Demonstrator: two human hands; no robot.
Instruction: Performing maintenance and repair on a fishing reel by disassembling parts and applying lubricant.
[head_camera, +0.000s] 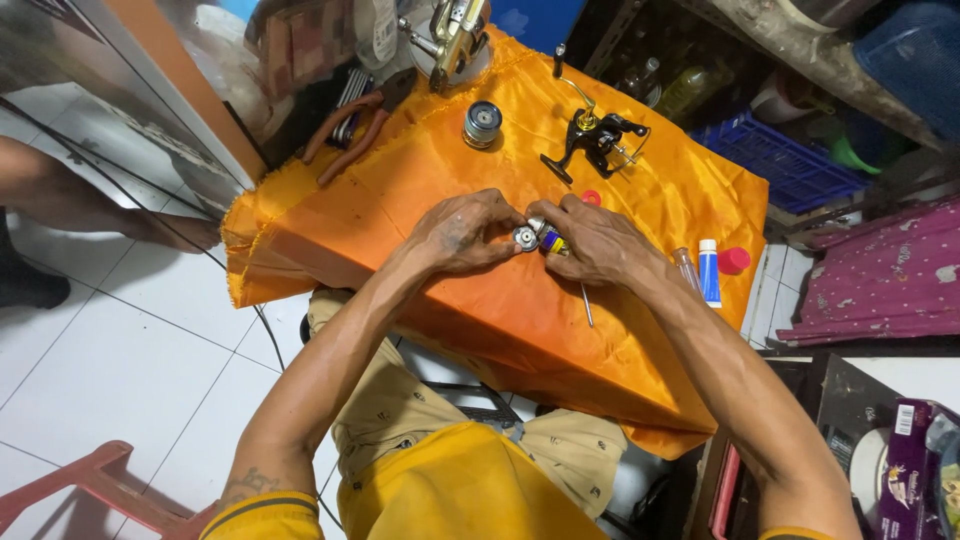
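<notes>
Metal reel part (526, 237) between left hand (463, 232) and right hand (590, 243)

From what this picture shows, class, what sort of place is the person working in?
Probably a small home or roadside fishing-reel repair spot. A black spinning reel and a loose spool lie on an orange cloth, with pliers nearby. Both hands, left hand and right hand, hold a small metal part.

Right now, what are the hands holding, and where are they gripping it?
Both hands, left hand and right hand, pinch a small silver metal part by its edges with fingertips, above the orange cloth.
</notes>
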